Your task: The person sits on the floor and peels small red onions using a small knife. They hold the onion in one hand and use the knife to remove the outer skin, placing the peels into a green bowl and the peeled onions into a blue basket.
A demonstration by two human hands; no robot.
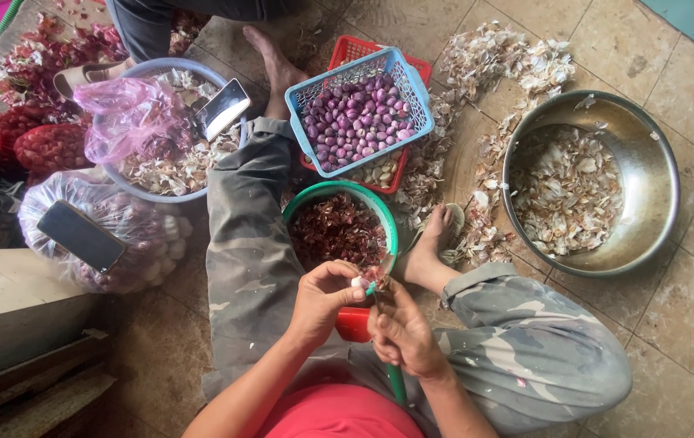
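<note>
Purple shallot (365, 280) being peeled over green bowl (339, 231); left hand (324, 298) fingers pinching it closed, right hand (402, 334) closed around green-handled knife (395, 381); judging best: keeping blade shallow, skins dropping into bowl

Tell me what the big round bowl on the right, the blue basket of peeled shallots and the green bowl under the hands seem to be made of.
Big round bowl: probably steel, grey with a dull shine and reflections on its wall.
Blue basket: seemingly moulded plastic, matte, with a lattice of holes.
Green bowl: likely plastic, with a smooth, evenly coloured rim.
</note>
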